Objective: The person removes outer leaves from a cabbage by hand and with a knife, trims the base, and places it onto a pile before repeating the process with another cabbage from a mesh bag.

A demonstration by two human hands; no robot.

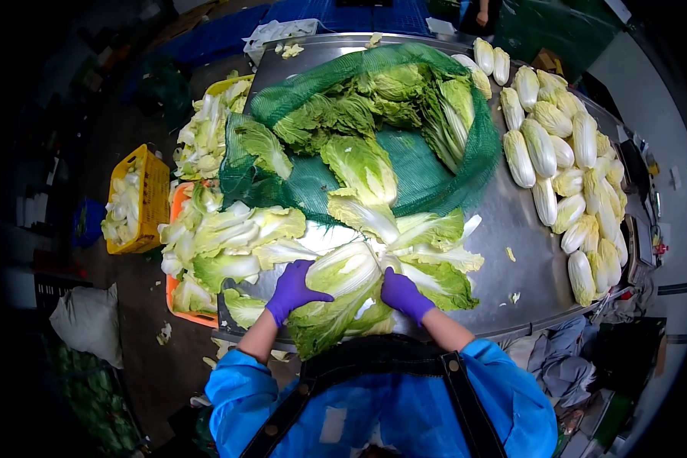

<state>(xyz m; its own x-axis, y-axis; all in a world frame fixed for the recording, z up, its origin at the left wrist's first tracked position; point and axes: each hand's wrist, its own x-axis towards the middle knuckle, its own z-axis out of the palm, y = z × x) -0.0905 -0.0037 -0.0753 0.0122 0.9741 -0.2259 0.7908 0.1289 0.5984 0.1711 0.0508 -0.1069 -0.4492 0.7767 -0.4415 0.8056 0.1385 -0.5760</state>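
Both my hands, in purple gloves, are on a leafy cabbage (pixel 343 278) at the table's front edge. My left hand (pixel 294 291) grips its left side, thumb over the pale leaves. My right hand (pixel 404 295) holds its right side, fingers mostly hidden behind it. Loose outer leaves (pixel 439 278) lie just right of the cabbage, and more leaves (pixel 240 233) are heaped to the left. Beyond, a green mesh bag (pixel 412 172) lies open with untrimmed green cabbages (pixel 382 91) inside.
Trimmed pale cabbages (pixel 542 149) are piled on the right of the metal table (pixel 496 252). At left stand an orange crate (pixel 177 210) and yellow crates (pixel 154 202) of leaves. Another person's hand (pixel 482 18) shows at the far edge.
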